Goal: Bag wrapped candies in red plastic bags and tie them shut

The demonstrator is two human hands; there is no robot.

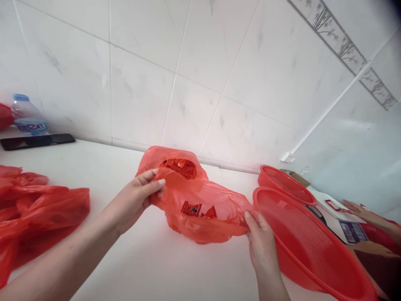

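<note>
White marbled wall tiles back a white table. Above its middle, the left hand pinches one side of a red plastic bag's rim and the right hand pinches the other, its mouth spread between them. Its film looks light, limp, slippery and easily torn; gathered rim at both sides seems the safest hold. Counted: two wrapped packets visible inside, one fuller red bag just behind, two red baskets rightward, one bottle, one smartphone. Crumpled red plastic at left defies counting.
</note>
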